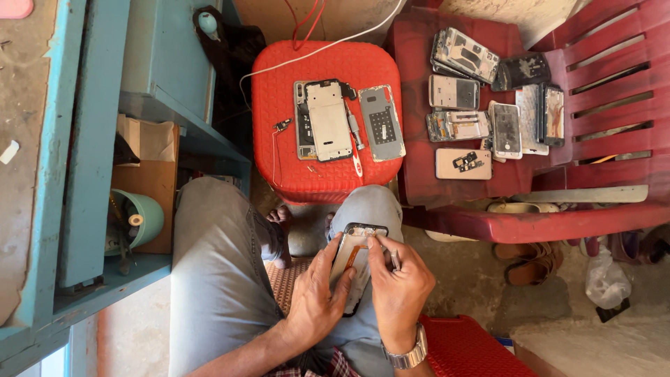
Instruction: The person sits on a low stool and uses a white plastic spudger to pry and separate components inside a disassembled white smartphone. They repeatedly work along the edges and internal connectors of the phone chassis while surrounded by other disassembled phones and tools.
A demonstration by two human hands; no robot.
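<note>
My left hand cradles the opened, black-framed phone body over my knee; right hand pinches at its top edge, thin metal tool tucked between fingers. Mid-disassembly, I judge; next needs fine prying. Red plastic stool ahead holds parts.

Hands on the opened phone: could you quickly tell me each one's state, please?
Left hand: shut on the opened phone.
Right hand: holds a small metal tool.

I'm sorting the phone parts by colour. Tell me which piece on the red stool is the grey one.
It is the grey back cover at the stool's right side, right of the white-plated phone frame. It alone is uniformly grey, with a dark patch in its middle.
</note>
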